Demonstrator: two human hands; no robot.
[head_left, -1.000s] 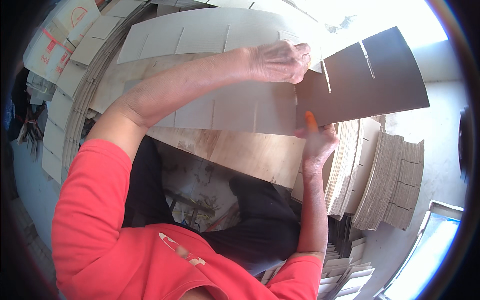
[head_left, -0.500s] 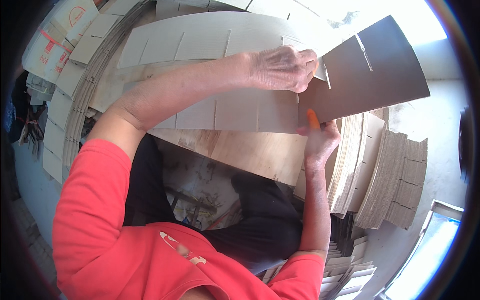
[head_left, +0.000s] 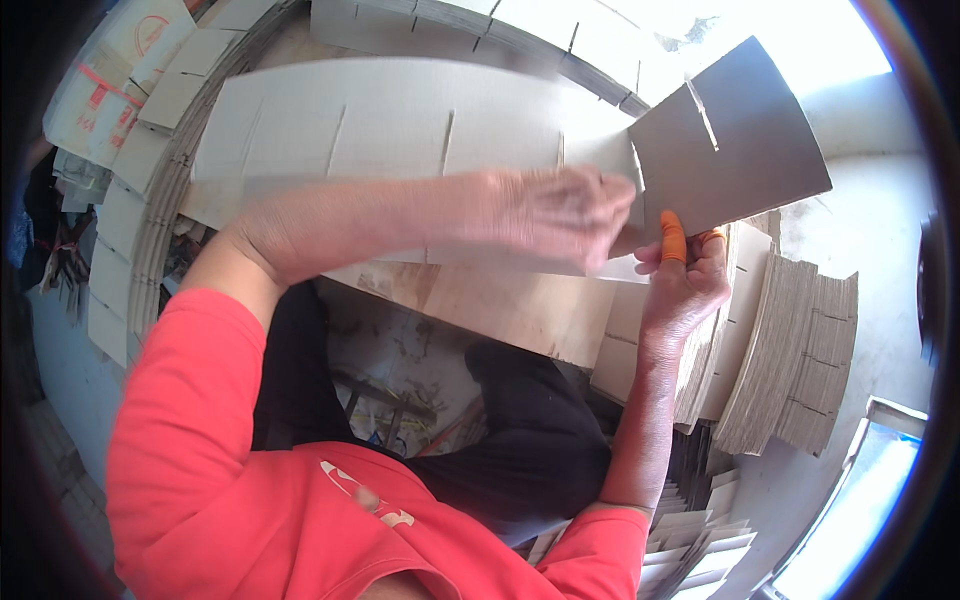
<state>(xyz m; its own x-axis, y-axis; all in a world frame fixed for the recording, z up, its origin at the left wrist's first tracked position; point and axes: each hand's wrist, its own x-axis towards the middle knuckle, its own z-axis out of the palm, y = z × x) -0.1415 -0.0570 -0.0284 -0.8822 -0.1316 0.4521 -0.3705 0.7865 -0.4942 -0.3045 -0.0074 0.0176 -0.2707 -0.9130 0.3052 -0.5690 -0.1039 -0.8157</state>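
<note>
A long pale cardboard strip point(head_left: 400, 130) with several cut slots lies across the upper middle. My left hand point(head_left: 565, 215) reaches across and rests on its right end, fingers curled over the strip. A darker slotted cardboard piece point(head_left: 740, 150) stands tilted at the strip's right end, its lower edge pinched by my right hand point(head_left: 685, 280), which wears orange finger covers. The two pieces meet at the strip's last slot.
Stacks of slotted cardboard pieces point(head_left: 790, 350) stand at the right, more stacks point(head_left: 120, 230) curve along the left and top. A plank-like board point(head_left: 500, 310) lies under the strip. My dark trousers and red shirt fill the lower middle.
My left hand slid down from the strip's upper edge to its lower right end. The dark piece rose and tilted more upright. My right hand stays under it.
</note>
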